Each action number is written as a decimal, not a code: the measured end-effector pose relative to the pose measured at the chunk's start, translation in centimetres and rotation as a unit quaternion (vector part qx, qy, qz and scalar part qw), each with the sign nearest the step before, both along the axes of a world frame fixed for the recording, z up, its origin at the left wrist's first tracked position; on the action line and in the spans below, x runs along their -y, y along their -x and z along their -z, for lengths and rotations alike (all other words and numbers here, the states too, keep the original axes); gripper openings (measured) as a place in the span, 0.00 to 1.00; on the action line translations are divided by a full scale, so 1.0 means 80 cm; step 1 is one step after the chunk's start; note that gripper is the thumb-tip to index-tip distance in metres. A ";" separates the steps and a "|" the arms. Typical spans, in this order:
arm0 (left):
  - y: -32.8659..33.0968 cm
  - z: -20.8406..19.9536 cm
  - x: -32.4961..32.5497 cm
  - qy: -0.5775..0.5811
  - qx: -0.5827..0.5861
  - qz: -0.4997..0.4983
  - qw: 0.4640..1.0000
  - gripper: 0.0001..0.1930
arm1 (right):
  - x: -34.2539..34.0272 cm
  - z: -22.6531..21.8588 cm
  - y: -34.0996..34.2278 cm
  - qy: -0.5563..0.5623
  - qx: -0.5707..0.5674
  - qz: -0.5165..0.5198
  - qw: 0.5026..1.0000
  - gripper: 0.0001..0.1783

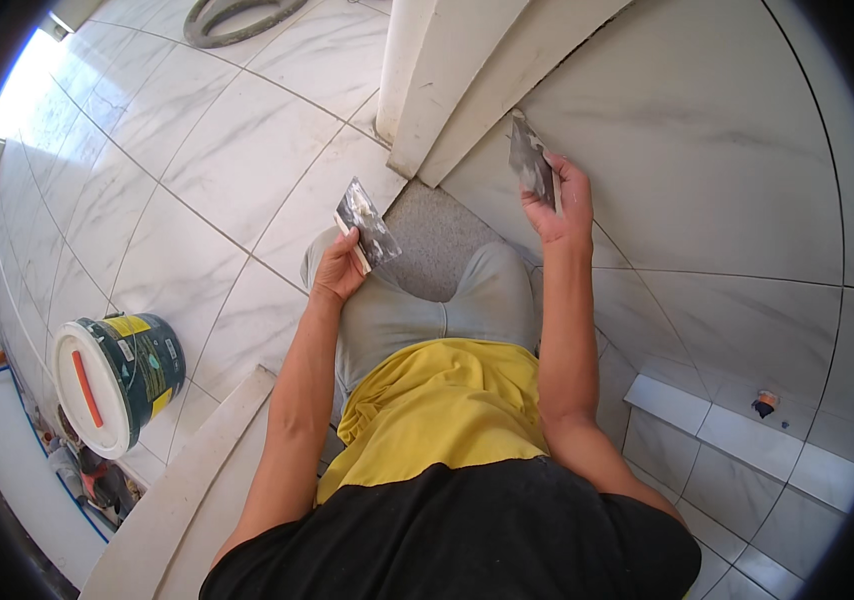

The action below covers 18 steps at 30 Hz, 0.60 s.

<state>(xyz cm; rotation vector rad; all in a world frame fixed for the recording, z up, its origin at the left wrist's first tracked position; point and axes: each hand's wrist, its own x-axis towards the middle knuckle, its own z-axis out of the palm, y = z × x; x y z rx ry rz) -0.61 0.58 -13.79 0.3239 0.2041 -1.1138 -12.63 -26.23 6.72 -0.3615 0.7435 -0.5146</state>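
My left hand [337, 270] is closed around the edge of a flat scraper [375, 232], its metal blade smeared with white filler. That scraper is held above my left thigh, tilted up. My right hand [571, 205] grips a putty knife [527, 150] with grey, filler-stained metal. The knife's tip points up at the joint between the white door frame [477, 85] and the marbled wall tile [687, 150]; whether it touches the joint I cannot tell. My right fingers partly cover the putty knife's handle end.
A dark green bucket [155, 365] with a white lid stands on the tiled floor [217, 150] at left, an orange strip on its lid. Beyond it lie jumbled tools [97, 480]. A grey ring-shaped object [237, 28] is at the top. Tiled steps [737, 440] are at lower right.
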 end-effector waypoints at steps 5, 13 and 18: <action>0.002 -0.011 0.009 -0.004 -0.002 0.001 1.000 0.14 | 0.005 0.092 0.030 0.076 -0.090 -0.076 0.990 0.04; 0.000 -0.003 0.010 -0.011 0.000 0.015 1.000 0.14 | 0.027 0.197 -0.003 -0.021 -0.178 -0.059 0.982 0.04; 0.000 -0.002 0.005 -0.018 0.004 0.004 1.000 0.14 | 0.031 0.217 -0.016 -0.054 -0.157 -0.050 0.985 0.04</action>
